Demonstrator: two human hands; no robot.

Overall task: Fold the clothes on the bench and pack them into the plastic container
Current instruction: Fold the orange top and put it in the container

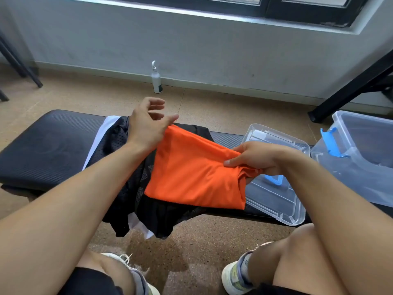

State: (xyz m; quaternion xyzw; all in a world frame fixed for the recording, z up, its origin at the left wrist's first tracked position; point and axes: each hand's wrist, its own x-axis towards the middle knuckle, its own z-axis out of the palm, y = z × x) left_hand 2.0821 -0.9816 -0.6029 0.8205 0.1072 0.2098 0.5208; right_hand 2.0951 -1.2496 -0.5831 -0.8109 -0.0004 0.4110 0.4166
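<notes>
Clothes are lying across the middle of the black surface (49, 143): a black mesh garment (119, 150) with white trim is sprawling underneath, its front edge hanging over toward the floor, and a folded orange garment (191, 177) is resting on top of it.

The left hand (148, 122) is hovering just over the far corner of the orange piece, fingers loosely curled; its thumb seems to be touching the cloth, but I cannot tell whether it is actually gripping. If it is only grazing the corner, that end is liable to flop open once the piece is lifted.

The right hand (253, 158) is pinching the near-right edge of the orange piece, thumb on top and fingers curled beneath, over the clear lid (276, 201). Carrying the fold by that one edge is risky: slick fabric like this probably slides apart, undoing the fold.

The lid is lying flat with a corner past the front edge, so a tug of cloth across it could be nudging it off. The container (361, 158), with its blue latch (331, 141), is sitting at the far right, open, well apart from the mesh garment, which could also be dragged off by the lift.
</notes>
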